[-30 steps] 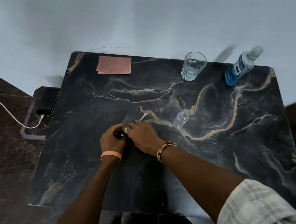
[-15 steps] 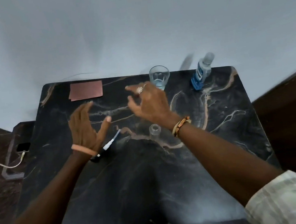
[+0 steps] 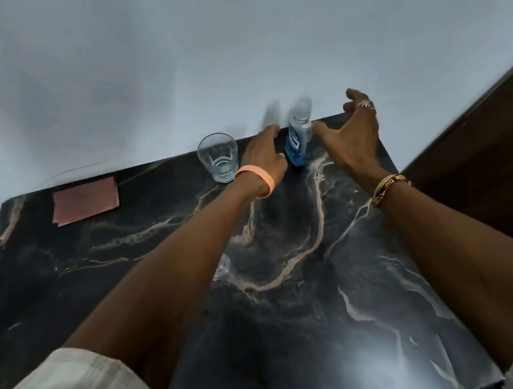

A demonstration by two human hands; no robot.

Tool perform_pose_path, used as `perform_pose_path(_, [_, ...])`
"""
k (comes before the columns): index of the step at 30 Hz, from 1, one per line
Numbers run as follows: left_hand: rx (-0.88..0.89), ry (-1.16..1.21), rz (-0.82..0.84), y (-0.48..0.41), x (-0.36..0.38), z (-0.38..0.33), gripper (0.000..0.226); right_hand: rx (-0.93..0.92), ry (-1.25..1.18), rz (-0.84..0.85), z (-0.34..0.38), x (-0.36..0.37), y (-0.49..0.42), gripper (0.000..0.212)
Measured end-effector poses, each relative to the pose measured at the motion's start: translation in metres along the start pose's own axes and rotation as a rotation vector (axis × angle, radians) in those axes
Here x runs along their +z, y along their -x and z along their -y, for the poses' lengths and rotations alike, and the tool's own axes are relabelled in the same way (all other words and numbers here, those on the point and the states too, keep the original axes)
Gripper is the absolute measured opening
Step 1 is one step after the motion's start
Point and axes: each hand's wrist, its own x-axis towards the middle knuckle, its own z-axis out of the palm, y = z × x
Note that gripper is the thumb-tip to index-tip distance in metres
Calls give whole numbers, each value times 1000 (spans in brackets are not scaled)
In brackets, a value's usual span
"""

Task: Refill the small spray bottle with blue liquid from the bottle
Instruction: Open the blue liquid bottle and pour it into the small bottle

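Note:
A clear bottle of blue liquid (image 3: 298,138) with a clear cap stands upright at the far edge of the black marble table (image 3: 297,319). My left hand (image 3: 264,154) is just left of it and my right hand (image 3: 350,136) just right of it, both with fingers apart and holding nothing. The small clear spray bottle (image 3: 222,269), without its top, stands mid-table and is mostly hidden behind my left forearm. The spray top is not visible.
A drinking glass (image 3: 218,158) with a little water stands just left of my left hand. A pink cloth (image 3: 85,201) lies at the far left of the table. A white wall rises behind the table; a dark wooden panel (image 3: 489,163) is to the right.
Both hands let go of the spray top and reached forward to either side of the blue bottle. The camera tilted up and forward, and the spray top went out of sight.

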Motion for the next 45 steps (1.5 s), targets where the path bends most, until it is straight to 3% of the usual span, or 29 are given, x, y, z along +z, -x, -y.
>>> perform_pose_path(7, [-163,250,8,-36,39,1,56,52,25,213,-26,39,-10,93])
perform_pose_path(10, [-160,345,-11,-43,46,1,57,21,-17,285,-29,53,-11,74])
perform_pose_path(13, [-175,441,-61,-46,50,0,56,5,-44,238,-29,59,-9,50])
perform_pose_path(19, [-217,565,-113,-32,41,-5,39,-10,-30,145,-22,45,8,40])
perform_pose_path(26, [-238,644,-65,28,26,-31,28,3,-20,144,-20,-7,62,53])
perform_pose_path(38, [-320,612,85,125,54,-18,28,-30,50,236,-53,-58,167,40])
perform_pose_path(45, [-289,562,78,142,76,-6,40,25,56,263,-69,-58,184,50])
